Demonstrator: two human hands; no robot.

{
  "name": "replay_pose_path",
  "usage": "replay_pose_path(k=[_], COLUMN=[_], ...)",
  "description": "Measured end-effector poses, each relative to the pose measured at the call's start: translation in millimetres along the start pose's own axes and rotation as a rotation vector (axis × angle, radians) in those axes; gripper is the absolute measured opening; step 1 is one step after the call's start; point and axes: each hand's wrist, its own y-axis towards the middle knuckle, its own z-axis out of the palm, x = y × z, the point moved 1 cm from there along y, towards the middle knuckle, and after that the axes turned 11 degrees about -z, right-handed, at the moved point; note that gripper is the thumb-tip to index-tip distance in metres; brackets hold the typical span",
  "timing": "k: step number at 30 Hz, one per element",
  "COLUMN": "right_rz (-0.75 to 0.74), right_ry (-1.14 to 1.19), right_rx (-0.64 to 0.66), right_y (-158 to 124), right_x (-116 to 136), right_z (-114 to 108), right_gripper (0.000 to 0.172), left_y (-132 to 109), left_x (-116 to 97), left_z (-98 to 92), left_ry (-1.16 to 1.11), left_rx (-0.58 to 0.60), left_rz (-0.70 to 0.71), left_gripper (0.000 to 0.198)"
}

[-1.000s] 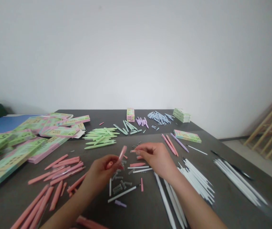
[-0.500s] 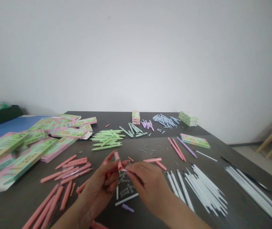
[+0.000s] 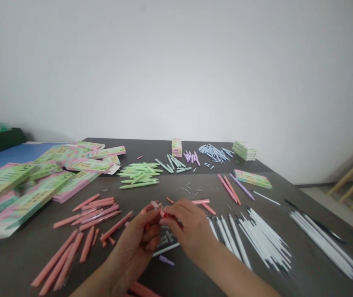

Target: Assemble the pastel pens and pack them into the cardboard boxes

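Note:
My left hand (image 3: 141, 237) is closed round a short pink pen piece (image 3: 155, 204), whose clear or pale end sticks out above the fingers. Against it, my right hand (image 3: 191, 227) pinches a reddish-pink end (image 3: 163, 213) of a pen part; the fingers hide most of it. Whether the two parts are joined cannot be made out. Under the hands lie small clear plastic tubes (image 3: 169, 236), a white refill (image 3: 165, 249) and a purple pen piece (image 3: 166, 260). Pink pen barrels (image 3: 51, 258) are spread left of my left hand.
White refills (image 3: 264, 237) fan out to the right, with longer white rods (image 3: 328, 245) beyond. Green pens (image 3: 139, 175), blue pen parts (image 3: 215, 152) and purple parts (image 3: 191, 157) lie further back. Printed boxes (image 3: 37, 198) are heaped at left; another box (image 3: 252, 179) lies at right.
The pink piece has tipped from nearly upright to lower between my fingers. My right hand has closed in on it, and the fingertips of both hands now meet. The view has shifted slightly.

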Motion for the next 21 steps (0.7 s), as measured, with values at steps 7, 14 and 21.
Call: replay_pose_path(k=[7,14,21], right_rz=[0.123,0.368,0.409], right_ry=[0.145,-0.003,-0.202], right_rx=[0.024,0.471,0.891], right_y=[9.0,1.3,-3.5], right_x=[0.4,-17.5,-7.2], right_z=[-12.0,-29.6,-17.2], right_gripper=[0.011,0.015,0.030], left_y=[-0.8,-5.4,-5.5], left_x=[-3.3,-33.0,-40.1], left_z=[0.9,-3.6,-12.5], left_ry=[-0.022,-0.080,-0.104], left_rx=[0.009,-0.072,-0.070], left_rz=[-0.100,0.013,0.039], left_gripper=[0.026,0.016,0.019])
